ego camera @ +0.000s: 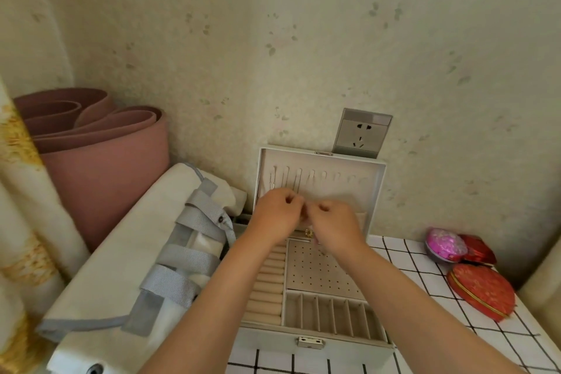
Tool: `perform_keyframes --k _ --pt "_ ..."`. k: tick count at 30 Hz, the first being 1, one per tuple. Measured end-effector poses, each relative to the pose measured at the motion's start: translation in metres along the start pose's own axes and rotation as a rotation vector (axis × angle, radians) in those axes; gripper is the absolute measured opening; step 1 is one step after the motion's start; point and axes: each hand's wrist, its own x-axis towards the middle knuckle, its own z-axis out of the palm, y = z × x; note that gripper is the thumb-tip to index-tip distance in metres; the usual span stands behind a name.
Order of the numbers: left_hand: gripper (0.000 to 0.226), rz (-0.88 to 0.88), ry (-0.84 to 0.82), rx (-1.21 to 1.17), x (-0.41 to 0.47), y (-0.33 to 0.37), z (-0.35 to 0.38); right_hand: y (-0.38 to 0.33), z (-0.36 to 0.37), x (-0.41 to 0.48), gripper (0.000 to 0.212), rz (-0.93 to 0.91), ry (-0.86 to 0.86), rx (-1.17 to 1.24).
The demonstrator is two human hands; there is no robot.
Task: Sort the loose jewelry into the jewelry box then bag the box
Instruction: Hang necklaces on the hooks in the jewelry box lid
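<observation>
The white jewelry box (312, 340) stands open on the checked table, its lid (321, 179) upright against the wall with hooks and a thin chain hanging at its left. Inside are ring rolls at the left, a dotted earring panel in the middle and narrow slots in front. My left hand (277, 212) and my right hand (332, 223) meet above the back of the box, fingers curled and pinching something small between them that I cannot make out. A small gold piece (308, 232) lies just below the hands. A white bag with grey straps (170, 252) lies left of the box.
A rolled pink mat (100, 155) stands in the left corner beside a curtain. On the wall behind the lid is a power socket (361, 133). Red heart-shaped pouches (481, 290) and a pink pouch (444, 244) sit at the table's right edge.
</observation>
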Motion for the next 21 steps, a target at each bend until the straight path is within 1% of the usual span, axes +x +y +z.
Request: perform_keyframes --k 3,8,10,14,16,18,21 --pt "0.023 0.014 -0.094 0.008 -0.001 0.000 -0.007 0.001 0.003 -0.014 0.023 -0.001 -0.160 0.089" --pt "0.019 0.042 -0.249 -0.066 -0.005 0.004 -0.028 0.000 0.003 -0.023 0.016 0.013 -0.241 0.274" --pt "0.017 0.028 -0.291 -0.115 -0.006 0.001 -0.033 0.002 0.000 -0.023 0.018 0.024 -0.268 0.256" --pt "0.015 0.026 -0.247 -0.035 -0.004 -0.004 -0.029 0.010 -0.007 -0.019 0.025 -0.043 -0.202 0.017" --pt "0.018 0.010 -0.290 -0.041 -0.005 -0.007 -0.022 0.011 -0.013 -0.020 0.027 -0.102 -0.154 -0.041" --pt "0.020 -0.006 -0.358 -0.102 -0.007 -0.009 -0.013 0.012 -0.020 -0.022 0.026 -0.170 -0.103 -0.101" --pt "0.026 -0.019 -0.449 -0.165 -0.013 -0.004 -0.003 0.013 -0.030 -0.026 0.025 -0.270 0.036 -0.209"
